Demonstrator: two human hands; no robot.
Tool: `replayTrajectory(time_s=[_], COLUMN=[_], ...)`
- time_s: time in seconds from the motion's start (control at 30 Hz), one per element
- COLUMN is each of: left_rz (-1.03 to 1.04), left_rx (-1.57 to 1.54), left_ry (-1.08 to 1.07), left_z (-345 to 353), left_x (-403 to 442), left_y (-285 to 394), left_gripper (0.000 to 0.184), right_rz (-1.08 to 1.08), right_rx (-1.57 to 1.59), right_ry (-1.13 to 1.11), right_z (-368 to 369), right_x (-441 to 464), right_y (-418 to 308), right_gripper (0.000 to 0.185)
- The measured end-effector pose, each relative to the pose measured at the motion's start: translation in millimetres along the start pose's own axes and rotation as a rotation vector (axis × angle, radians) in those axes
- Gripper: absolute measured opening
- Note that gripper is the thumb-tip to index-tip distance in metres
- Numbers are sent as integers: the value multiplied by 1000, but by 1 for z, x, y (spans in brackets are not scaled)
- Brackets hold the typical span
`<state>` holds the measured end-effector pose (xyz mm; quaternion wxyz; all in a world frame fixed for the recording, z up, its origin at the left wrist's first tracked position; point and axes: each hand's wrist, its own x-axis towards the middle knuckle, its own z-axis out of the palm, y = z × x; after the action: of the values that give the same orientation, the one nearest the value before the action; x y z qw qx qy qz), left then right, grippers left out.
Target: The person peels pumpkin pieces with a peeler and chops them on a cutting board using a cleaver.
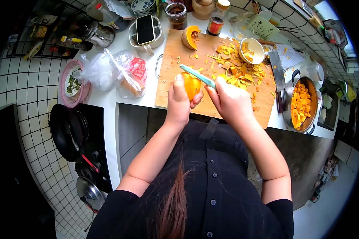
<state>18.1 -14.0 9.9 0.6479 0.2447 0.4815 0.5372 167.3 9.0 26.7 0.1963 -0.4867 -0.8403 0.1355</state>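
Note:
My left hand [178,99] is closed around a peeled-looking orange pumpkin piece [192,87], held above the near side of the wooden cutting board [171,59]. In my right hand [234,100] is a teal peeler [198,75], laid across the top of that piece with its tip pointing left. Part of the pumpkin is hidden by my fingers. Pumpkin peelings [237,71] are heaped on the board to the right. Another pumpkin piece [190,38], rind on and seeds inside, stands at the board's far edge.
A white bowl [258,49] holds pumpkin scraps. Right of the board lie a cleaver [277,71] and a steel pot [316,99] of orange cubes. Plastic bags [101,71] and a phone [145,30] on a container are to the left. A jar [176,16] and bottle [215,24] stand behind.

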Motion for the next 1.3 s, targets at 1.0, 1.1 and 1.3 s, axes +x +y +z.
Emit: replayTrajectory(time_s=[1.0,1.1,1.3], left_rz=[32,63,53], left_rx=[-304,-345,-451], left_ry=[140,179,108], left_z=[-7,6,12], left_x=[20,19,12], left_y=[-6,-5,-4], left_gripper=[43,41,41], right_rz=[368,351,317], right_rx=[708,678,567], right_ry=[-37,-100,-88], right_z=[17,21,29], right_x=[-25,-26,-26], right_y=[-14,-22,-27], right_gripper=[20,20,20])
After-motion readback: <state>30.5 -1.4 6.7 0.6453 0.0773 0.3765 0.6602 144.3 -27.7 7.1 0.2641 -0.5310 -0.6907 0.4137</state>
